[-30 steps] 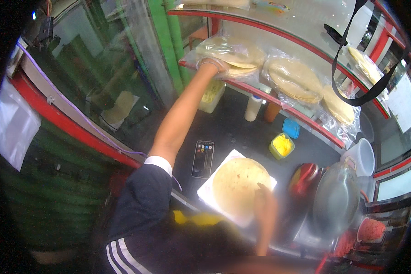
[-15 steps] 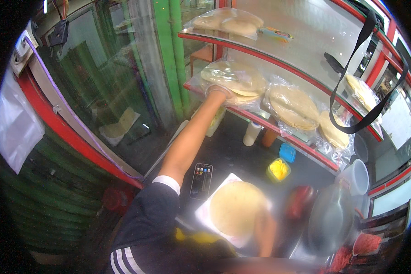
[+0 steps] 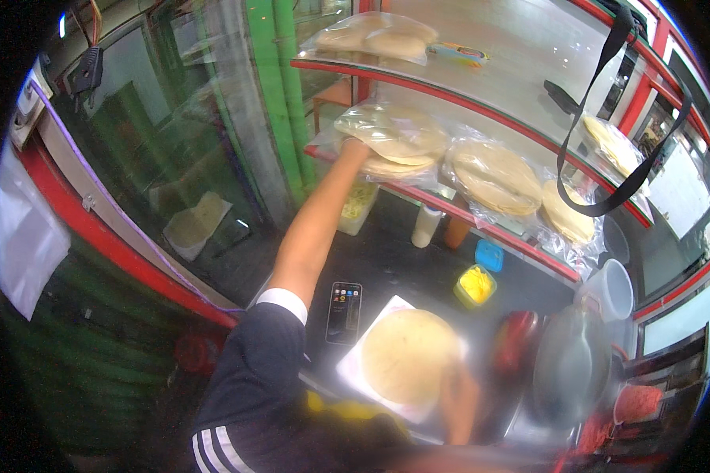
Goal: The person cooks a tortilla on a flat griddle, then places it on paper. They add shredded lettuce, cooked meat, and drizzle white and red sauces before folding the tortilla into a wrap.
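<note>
My left arm stretches up to the lower glass shelf. There my left hand (image 3: 356, 147) is at the open side of a clear plastic bag of round flatbreads (image 3: 406, 138). Its fingers are hidden by the bread and plastic. The upper breads sit raised and tilted over the lower ones (image 3: 394, 167). On the dark counter one round flatbread (image 3: 406, 355) lies flat on white paper (image 3: 353, 366). Beside its right edge is my right hand (image 3: 459, 398), blurred, so its finger shape does not show clearly.
A phone (image 3: 344, 314) lies left of the paper. Behind are a tub of yellow food (image 3: 476, 284), its blue lid (image 3: 489, 255) and a squeeze bottle (image 3: 426, 226). A dark wok (image 3: 572, 366) stands at right. A black strap (image 3: 564, 162) hangs before the shelves.
My left hand has shifted further into the bag's near left side, and its fingers are now covered. The upper flatbreads tilt more above the stack. My right hand stays beside the flatbread.
</note>
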Motion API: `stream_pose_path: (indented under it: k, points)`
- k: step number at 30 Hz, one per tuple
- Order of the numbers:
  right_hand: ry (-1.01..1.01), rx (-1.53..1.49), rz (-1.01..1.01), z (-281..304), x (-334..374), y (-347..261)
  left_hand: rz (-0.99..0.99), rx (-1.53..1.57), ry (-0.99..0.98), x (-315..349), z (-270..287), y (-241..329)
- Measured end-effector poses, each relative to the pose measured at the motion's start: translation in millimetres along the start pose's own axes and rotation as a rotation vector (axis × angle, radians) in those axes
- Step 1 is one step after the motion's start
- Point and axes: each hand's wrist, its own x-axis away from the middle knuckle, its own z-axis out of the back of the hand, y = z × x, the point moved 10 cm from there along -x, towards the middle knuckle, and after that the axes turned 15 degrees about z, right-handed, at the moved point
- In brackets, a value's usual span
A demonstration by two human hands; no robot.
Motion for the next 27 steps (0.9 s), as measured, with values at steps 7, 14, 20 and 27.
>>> stream_pose_path:
  k: [7,14,20,27]
  points:
    - [0.041,-0.011,-0.021,5,0,8,0.005,0.031,-0.021,-2,-1,2]
    - [0.035,0.005,-0.028,7,-11,9,-0.006,0.071,-0.048,-2,-23,21]
    - [0.041,0.007,0.009,11,-20,2,-0.020,0.100,-0.065,-4,-47,46]
    - [0.068,0.024,-0.011,17,-16,8,-0.016,0.116,-0.070,-12,-63,60]
